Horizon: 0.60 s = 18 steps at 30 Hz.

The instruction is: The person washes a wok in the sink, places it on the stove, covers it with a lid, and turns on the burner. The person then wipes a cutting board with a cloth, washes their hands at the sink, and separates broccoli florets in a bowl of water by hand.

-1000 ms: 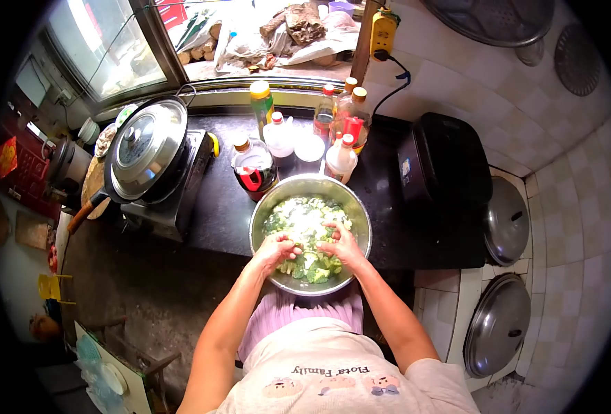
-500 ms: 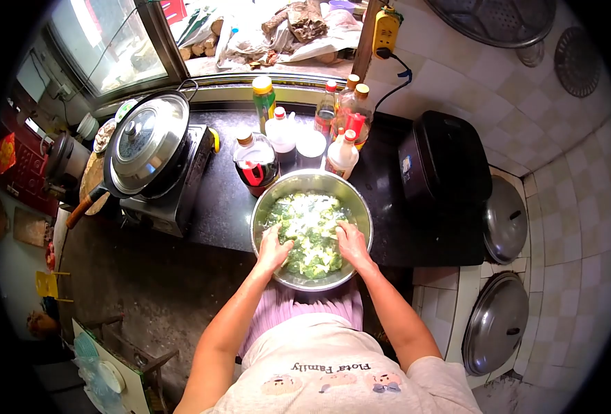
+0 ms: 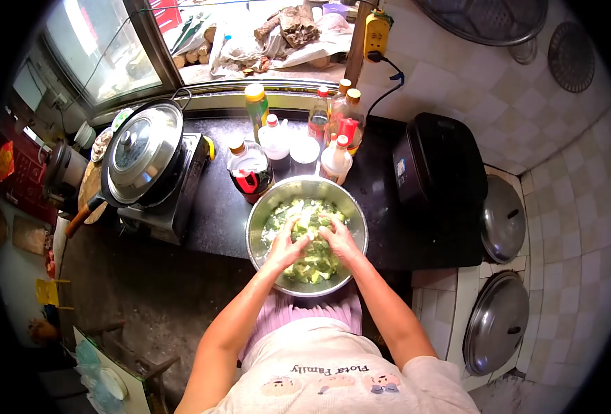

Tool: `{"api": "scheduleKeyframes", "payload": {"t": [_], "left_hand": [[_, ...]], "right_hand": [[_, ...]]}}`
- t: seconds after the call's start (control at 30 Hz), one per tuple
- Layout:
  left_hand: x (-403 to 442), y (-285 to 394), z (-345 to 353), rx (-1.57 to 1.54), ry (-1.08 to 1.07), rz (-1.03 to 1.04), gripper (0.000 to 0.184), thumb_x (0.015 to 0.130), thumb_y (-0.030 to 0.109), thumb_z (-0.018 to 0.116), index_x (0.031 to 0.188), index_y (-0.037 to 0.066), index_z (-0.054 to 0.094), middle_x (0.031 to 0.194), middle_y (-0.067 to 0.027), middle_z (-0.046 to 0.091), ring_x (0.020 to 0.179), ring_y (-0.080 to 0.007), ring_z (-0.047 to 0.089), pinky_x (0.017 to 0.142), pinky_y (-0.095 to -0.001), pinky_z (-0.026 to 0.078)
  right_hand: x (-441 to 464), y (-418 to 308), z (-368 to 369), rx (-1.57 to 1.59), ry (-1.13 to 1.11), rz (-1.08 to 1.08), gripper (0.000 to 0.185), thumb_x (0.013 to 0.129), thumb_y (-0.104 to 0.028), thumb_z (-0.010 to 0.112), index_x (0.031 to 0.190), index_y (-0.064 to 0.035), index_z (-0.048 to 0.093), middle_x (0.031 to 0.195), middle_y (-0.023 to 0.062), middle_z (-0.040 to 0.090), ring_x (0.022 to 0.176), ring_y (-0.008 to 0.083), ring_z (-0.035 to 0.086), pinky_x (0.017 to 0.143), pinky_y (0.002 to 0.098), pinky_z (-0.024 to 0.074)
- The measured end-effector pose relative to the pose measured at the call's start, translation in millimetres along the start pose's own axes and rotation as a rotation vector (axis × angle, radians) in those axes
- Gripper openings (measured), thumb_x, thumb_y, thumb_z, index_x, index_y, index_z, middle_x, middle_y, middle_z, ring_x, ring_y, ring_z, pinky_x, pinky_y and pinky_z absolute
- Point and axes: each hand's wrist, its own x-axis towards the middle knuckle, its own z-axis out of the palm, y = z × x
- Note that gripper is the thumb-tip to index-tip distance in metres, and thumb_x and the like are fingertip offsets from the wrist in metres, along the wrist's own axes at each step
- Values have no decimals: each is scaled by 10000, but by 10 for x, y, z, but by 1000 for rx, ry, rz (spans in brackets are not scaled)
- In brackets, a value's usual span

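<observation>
A large steel basin holds cut broccoli florets in water, at the front edge of the counter. Both hands reach into it. My left hand is on the left side of the florets, fingers curled around some and partly sunk among them. Opposite it, my right hand curves round florets from the right, its thumb pointing toward the left thumb. Several pieces sit between the two hands. The fingertips are partly hidden by broccoli and water.
Behind the basin stand a dark sauce bottle, a white bottle and several other bottles. A lidded wok sits on a stove at left. To the right are a black appliance and two metal lids.
My hands have come closer together from the basin's sides toward its middle, gathering florets between them. The view has shifted slightly.
</observation>
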Motion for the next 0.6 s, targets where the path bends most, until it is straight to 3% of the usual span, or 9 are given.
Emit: {"api": "scheduleKeyframes", "payload": {"t": [0.03, 0.1, 0.13, 0.27, 0.3, 0.37, 0.43, 0.5, 0.6], "left_hand": [[6, 2, -63, 193, 20, -33, 514, 837, 90, 607, 1320, 132, 436, 1217, -125, 516, 936, -196, 593, 708, -319, 551], [7, -15, -162, 571, 33, 240, 485, 826, 71, 569, 1300, 128, 482, 1281, -143, 499, 1121, -265, 534, 944, -366, 446], [10, -5, -216, 441, -56, 144, 485, 802, 74, 562, 1282, 128, 513, 1323, -153, 478, 1264, -296, 419, 1068, -357, 295], [234, -146, -436, 541, 158, 120, 608, 777, 124, 630, 1349, 98, 422, 1376, -180, 402, 1289, -291, 372, 1073, -365, 292], [329, -151, -469, 513, 232, 3, 684, 736, 162, 688, 1355, 91, 404, 1368, -200, 401, 1267, -296, 397, 1054, -374, 326], [657, -553, -560, 463, 290, -73, 767, 672, 217, 756, 1342, 74, 410, 1314, -217, 450, 1228, -300, 439, 1027, -382, 360], [604, -353, -207, 605, 337, -229, 833, 603, 248, 813, 1312, 39, 430, 1157, -195, 567, 1105, -311, 533, 975, -366, 407], [605, -262, -89, 389, 123, -6, 739, 609, 234, 815, 1243, 57, 480, 1086, -152, 590, 1027, -273, 567, 846, -351, 489], [404, 74, -74, 129, -61, -144, 499, 693, 209, 773, 1109, 92, 522, 1003, -68, 582, 861, -151, 575, 504, -271, 503]], "right_hand": [[-3, 15, -8, -145, 10, -59, 470, 820, -87, 585, 1281, -68, 489, 1184, 124, 550, 1084, 197, 525, 927, 319, 420], [-11, -24, -31, -440, 31, -178, 491, 813, -85, 582, 1293, -63, 483, 1222, 147, 545, 1145, 221, 510, 957, 323, 408], [-18, -62, -79, -335, -62, -107, 552, 775, -89, 597, 1312, -77, 472, 1243, 174, 543, 1193, 257, 491, 981, 339, 398], [216, 70, -307, -357, 94, -94, 531, 769, -109, 596, 1291, -89, 497, 1246, 167, 535, 1165, 271, 509, 964, 357, 414], [267, 85, -303, -554, 276, -222, 494, 753, -78, 527, 1247, -92, 530, 1157, 192, 573, 1055, 298, 567, 909, 351, 440], [547, 458, -294, -523, 353, -102, 528, 759, -115, 555, 1280, -64, 483, 1154, 195, 568, 1038, 277, 568, 896, 343, 443], [651, 464, -135, -192, 172, 198, 585, 765, -156, 593, 1317, -56, 432, 1144, 168, 571, 1023, 242, 562, 884, 331, 442], [629, 392, 77, 223, 181, 272, 504, 798, -204, 632, 1250, -34, 488, 1123, 109, 572, 1011, 189, 552, 871, 316, 440], [485, 96, 66, 299, -58, 248, 360, 869, -160, 571, 1198, -24, 518, 1117, 114, 580, 1017, 167, 551, 868, 319, 448]]}}
